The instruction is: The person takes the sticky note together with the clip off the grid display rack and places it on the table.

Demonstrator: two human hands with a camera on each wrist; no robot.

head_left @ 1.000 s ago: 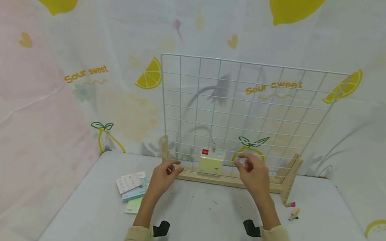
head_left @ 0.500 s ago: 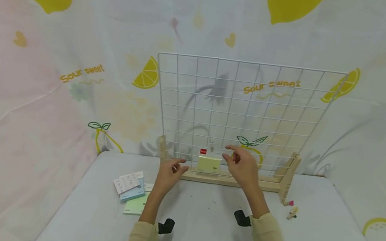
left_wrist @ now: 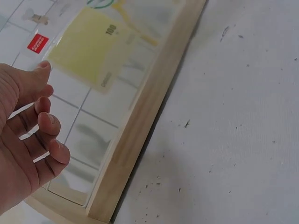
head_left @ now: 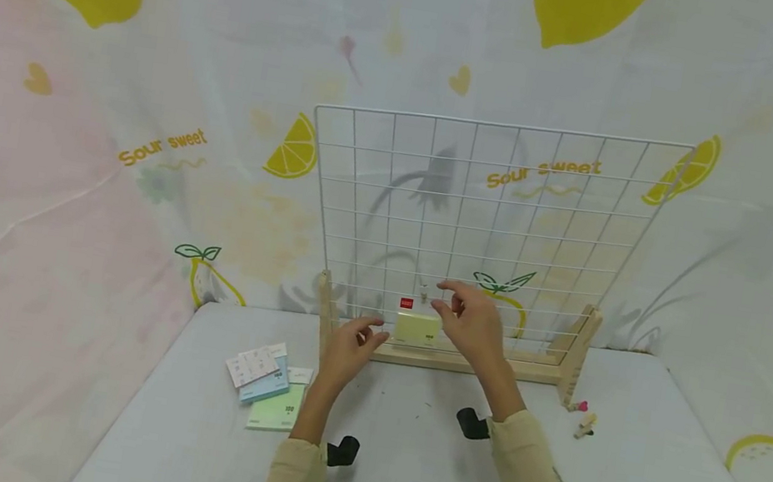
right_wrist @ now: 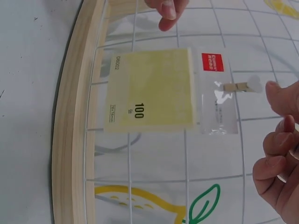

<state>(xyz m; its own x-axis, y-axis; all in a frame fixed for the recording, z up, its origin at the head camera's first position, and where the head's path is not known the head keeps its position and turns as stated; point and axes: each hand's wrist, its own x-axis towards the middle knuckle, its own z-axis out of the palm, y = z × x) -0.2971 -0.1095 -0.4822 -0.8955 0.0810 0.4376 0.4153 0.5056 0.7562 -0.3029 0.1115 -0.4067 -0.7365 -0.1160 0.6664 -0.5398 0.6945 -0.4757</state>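
A yellow sticky-note pack [head_left: 417, 330] in a clear bag hangs low on the white wire grid [head_left: 477, 123]. At the bag's top sits a small wooden clothespin [right_wrist: 237, 87] with a pale round end. My left hand [head_left: 348, 349] is at the pack's left side, fingers loosely bent and nothing in them. Across from it, my right hand [head_left: 477, 327] hovers by the upper right corner of the bag, thumb and index finger apart. In the right wrist view, a gap shows between those fingers and the clothespin.
Left on the white table lie a green note pack [head_left: 276, 409], a blue pack [head_left: 266, 387] and a white patterned sheet [head_left: 252, 367]. Several small clothespins [head_left: 586, 426] lie at the right. A wooden stand [head_left: 458, 362] holds the grid upright.
My right hand has moved left toward the hanging pack, and my left hand has moved right toward it. The pack hangs in the same place on the grid.
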